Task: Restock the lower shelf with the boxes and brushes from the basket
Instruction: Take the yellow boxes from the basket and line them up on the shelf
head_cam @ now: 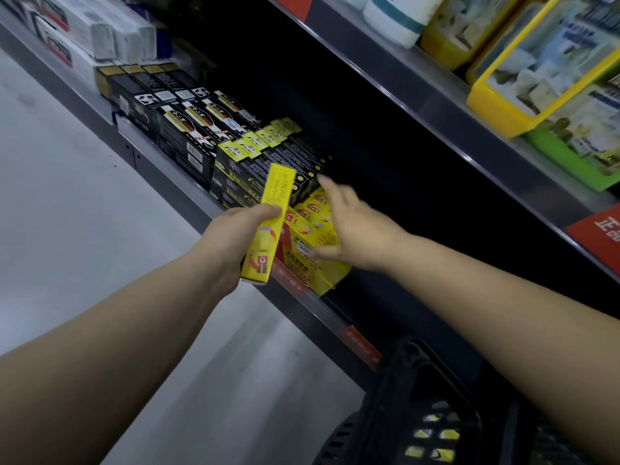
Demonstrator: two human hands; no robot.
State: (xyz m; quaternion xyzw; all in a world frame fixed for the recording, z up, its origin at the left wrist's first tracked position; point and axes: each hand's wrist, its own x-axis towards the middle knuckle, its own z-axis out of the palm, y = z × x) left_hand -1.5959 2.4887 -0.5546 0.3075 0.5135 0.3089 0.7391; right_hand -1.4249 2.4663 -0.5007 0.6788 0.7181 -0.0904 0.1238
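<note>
My left hand (231, 239) grips a long yellow box (270, 216) and holds it upright just in front of the lower shelf (188, 193). My right hand (349, 229) rests with spread fingers on a stack of matching yellow boxes (312, 243) lying on that shelf. Left of them sit black-and-yellow boxes (268, 159) and black boxes (181, 122). The black basket (426, 407) stands at the bottom right, below my right forearm, with yellow packs showing through its mesh.
White boxes (100, 35) fill the far left of the lower shelf. The shelf above (469, 129) carries yellow and green framed packs (543, 62) and a white roll (396, 18). To the right of the yellow stack the lower shelf is dark. Grey floor (84, 213) lies on the left.
</note>
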